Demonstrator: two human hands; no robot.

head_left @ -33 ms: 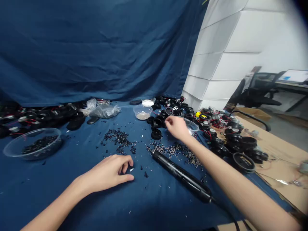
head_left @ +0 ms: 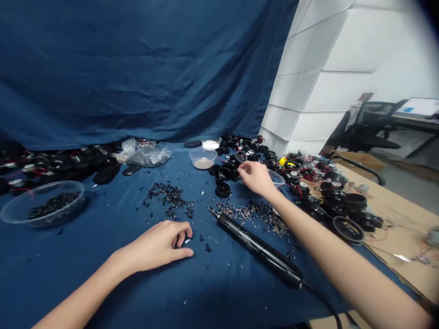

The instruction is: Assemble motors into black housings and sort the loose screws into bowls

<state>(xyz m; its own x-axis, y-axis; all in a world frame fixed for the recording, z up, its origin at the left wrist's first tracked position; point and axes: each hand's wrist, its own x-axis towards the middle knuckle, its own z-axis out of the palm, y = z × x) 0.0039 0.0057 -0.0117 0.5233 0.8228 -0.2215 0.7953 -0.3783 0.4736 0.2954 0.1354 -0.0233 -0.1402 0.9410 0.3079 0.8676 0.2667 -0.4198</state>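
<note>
My left hand (head_left: 159,246) rests on the blue cloth (head_left: 113,292) near the front, fingers curled under and thumb stretched along the cloth. A tiny white piece (head_left: 187,241) lies at its fingertips. My right hand (head_left: 256,178) reaches far across to a heap of black round parts (head_left: 224,176), its fingers bent together in a pinch at the heap's edge. What it holds, if anything, is hidden. Just beyond that hand sits a clear bowl (head_left: 277,177). A black electric screwdriver (head_left: 257,250) lies slantwise between my arms.
Scattered small screws (head_left: 255,212) and dark bits (head_left: 168,196) litter the cloth. A clear bowl of dark bits (head_left: 43,203) stands left, and a small cup (head_left: 203,158) at the back. More black parts with red wires (head_left: 329,192) lie right, on a wooden tabletop (head_left: 404,228).
My right hand has shifted slightly farther and to the right over the black parts. My left hand has barely moved.
</note>
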